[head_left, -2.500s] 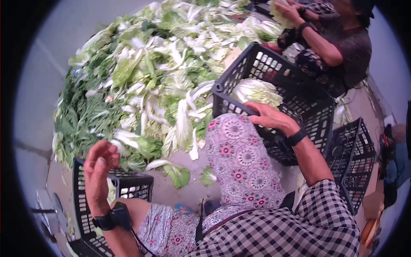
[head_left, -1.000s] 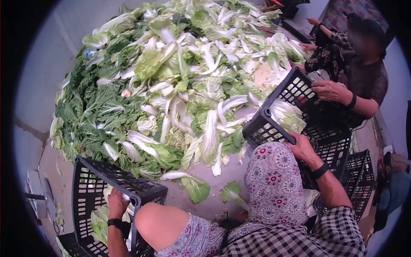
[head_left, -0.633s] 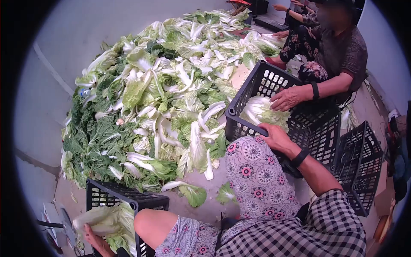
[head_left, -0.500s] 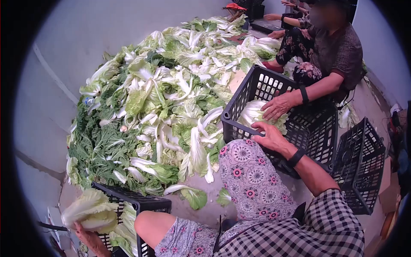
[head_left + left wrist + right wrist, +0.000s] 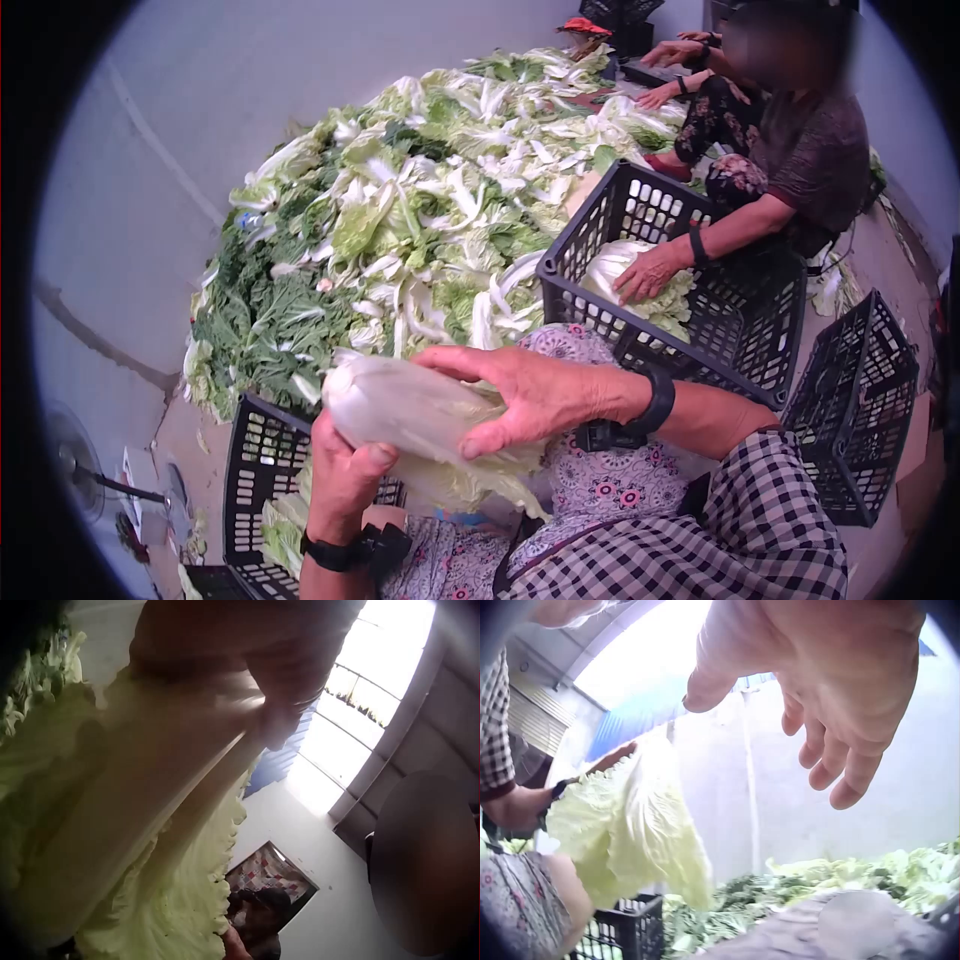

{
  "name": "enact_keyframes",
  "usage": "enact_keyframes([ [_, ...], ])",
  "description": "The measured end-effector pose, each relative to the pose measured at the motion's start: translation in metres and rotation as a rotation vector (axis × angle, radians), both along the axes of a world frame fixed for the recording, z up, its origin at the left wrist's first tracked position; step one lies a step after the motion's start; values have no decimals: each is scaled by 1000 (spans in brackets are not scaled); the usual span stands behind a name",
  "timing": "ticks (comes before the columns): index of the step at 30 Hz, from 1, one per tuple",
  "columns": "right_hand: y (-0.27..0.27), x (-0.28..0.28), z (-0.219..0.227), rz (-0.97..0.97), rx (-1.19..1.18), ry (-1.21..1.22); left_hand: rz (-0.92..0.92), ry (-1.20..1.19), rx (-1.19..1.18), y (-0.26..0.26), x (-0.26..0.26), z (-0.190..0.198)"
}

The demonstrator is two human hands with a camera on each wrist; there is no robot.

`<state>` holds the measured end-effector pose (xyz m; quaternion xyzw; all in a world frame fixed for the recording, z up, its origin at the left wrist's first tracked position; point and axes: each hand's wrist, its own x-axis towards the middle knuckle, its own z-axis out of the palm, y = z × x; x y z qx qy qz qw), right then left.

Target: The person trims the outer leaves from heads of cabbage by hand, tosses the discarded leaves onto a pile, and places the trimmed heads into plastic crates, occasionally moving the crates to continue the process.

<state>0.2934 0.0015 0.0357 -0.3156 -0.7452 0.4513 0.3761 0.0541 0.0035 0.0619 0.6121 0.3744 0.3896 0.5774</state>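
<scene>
The left hand (image 5: 342, 475) grips the cabbage (image 5: 400, 408) near its pale butt, thumb on the near side, the other fingers largely hidden. The right hand (image 5: 545, 390) arches over the head, its fingers loosely spread and thumb apart, pinching nothing. The cabbage is held up above the lap, between a black crate (image 5: 238, 500) and the raised knee. It looks fairly heavy, firm at the butt, with soft, easily torn leaf edges; the solid butt gives the surest hold.
</scene>
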Motion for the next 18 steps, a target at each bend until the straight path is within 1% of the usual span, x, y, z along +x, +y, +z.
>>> enact_keyframes([
  [1, 2, -9, 0, 94, -176, 4, 20, 47, 26, 0, 0, 3],
  [2, 4, -18, -5, 55, -221, 133, 35, 5, -4, 4, -2, 4],
  [3, 9, -21, -11, 19, -285, 180, 48, -57, 26, 11, 3, 5],
  [4, 14, -24, -11, 6, -345, 228, 51, -97, 71, 23, -2, -3],
  [5, 19, -26, -10, -18, -406, 271, 43, -125, 29, 29, -5, -3],
  [7, 30, -27, -17, -61, -398, 216, 8, -98, -80, 44, -16, -15],
  [8, 35, -27, -20, -94, -392, 187, -11, -131, -122, 50, -18, -25],
  [11, 39, -28, -29, -58, -471, 131, -12, -126, -176, 60, -19, -54],
  [14, 47, -28, -41, 23, -676, 160, -102, -128, -335, 69, -27, -67],
  [16, 53, -30, -58, 26, -705, 248, -150, -150, -435, 71, -33, -73],
  [17, 54, -31, -66, 20, -722, 295, -135, -170, -426, 70, -33, -74],
  [18, 54, -30, -62, 21, -711, 236, -123, -190, -417, 68, -30, -73],
])
